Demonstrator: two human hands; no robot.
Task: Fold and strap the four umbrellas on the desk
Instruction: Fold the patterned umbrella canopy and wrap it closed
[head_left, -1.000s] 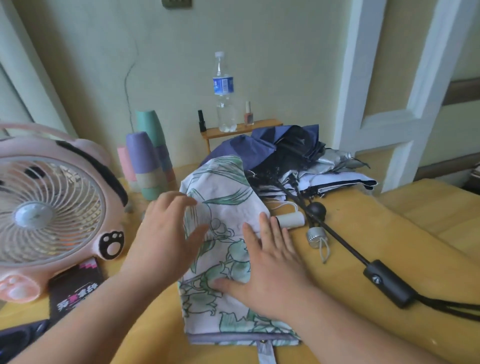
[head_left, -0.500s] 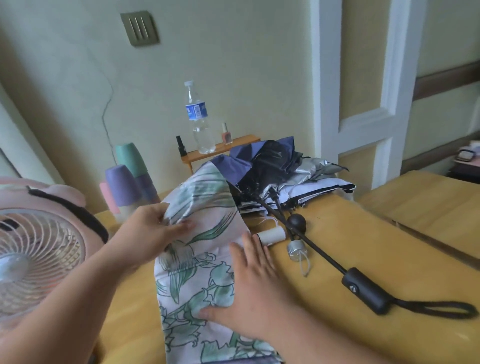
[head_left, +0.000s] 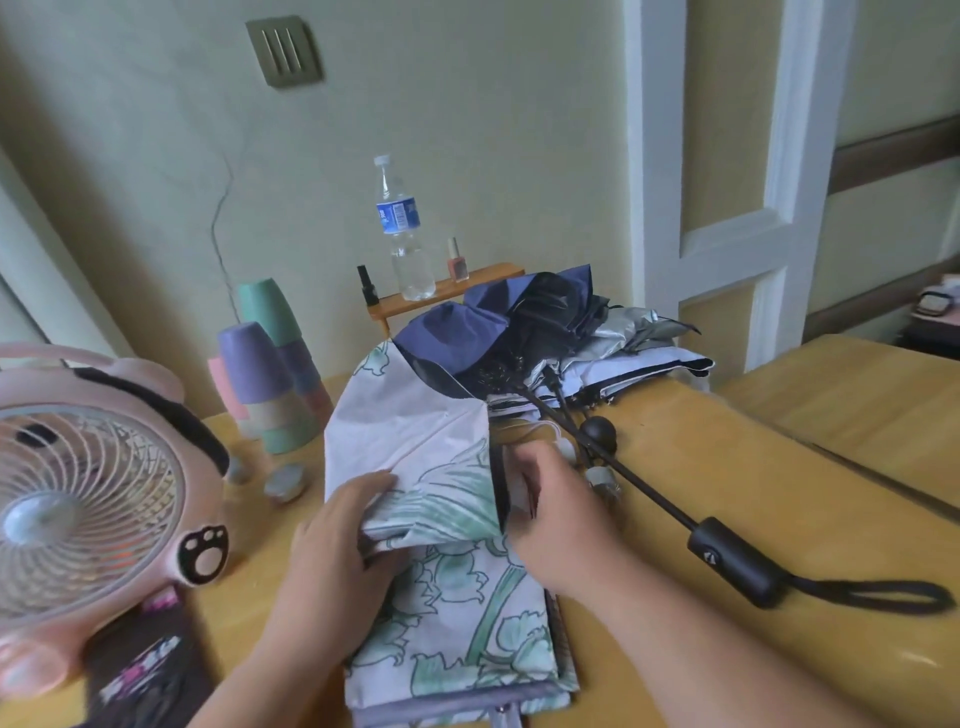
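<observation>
**A:** Which umbrella is the person working on now?

**B:** The floral umbrella (head_left: 457, 613). It lies flat on the desk (head_left: 753, 467), directly in front of the person. Its far end reaches the pile of the 3 other umbrellas (head_left: 519, 322), and those are not folded yet.

**A:** And the hands?

**B:** They are apart, 1 on each side of a raised flap of cloth. The left hand (head_left: 343, 535) grips the fold at its left corner. The right hand (head_left: 561, 514) curls its fingers over the dark right edge. I think it pinches the cloth there, but this hand is blurred.

**A:** How should this step be done well?

**B:** In my opinion, each flap should be pulled smooth and laid in the same direction. 1 hand presses the layers down while the other hand brings the next flap over. Then the bundle becomes tight enough for the grey strap (head_left: 506, 719) at the near edge to go around it. The black handle (head_left: 732, 564) and its shaft are just beside the right hand, so the cloth could catch there.

**A:** Is there any writing to read?

**B:** Nothing is legible. The water bottle (head_left: 402, 228) has a blue label, but the print is too small. The dark packet (head_left: 145, 670) below the pink fan (head_left: 88, 499) shows pink and white characters, and they are smeared.
</observation>
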